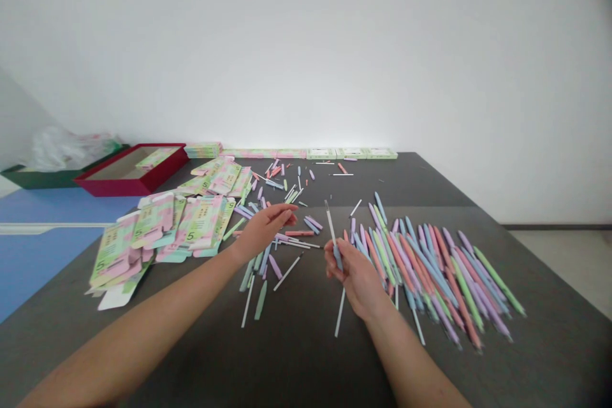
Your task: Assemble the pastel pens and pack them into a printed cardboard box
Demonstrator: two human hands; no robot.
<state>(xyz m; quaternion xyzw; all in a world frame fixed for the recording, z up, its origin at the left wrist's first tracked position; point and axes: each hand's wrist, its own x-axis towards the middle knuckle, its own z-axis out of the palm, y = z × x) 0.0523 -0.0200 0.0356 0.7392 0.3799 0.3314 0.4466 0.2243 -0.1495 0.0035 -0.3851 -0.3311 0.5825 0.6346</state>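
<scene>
Right hand (356, 273) gripping blue barrel (338, 258), left hand (262, 227) (fingers loose) over pen parts (261, 301), cartons (203, 223) left, pens (430, 261) right

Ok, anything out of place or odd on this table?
Mildly: one white stick lies alone on the near side of the right hand, while most others are scattered among the coloured pen parts further left. No damage is evident.

"What sort of place is shown?"

"A workroom, seemingly, given over to light assembly or packing."

"By what is that suggested?"

"Pen parts (261, 300) are strewn across a dark table (296, 357), pastel pen barrels (430, 268) are heaped at the right, printed cartons (153, 220) are piled at the left, and small boxes (321, 153) are lined up along the far edge, before a white wall (310, 44)."
</scene>
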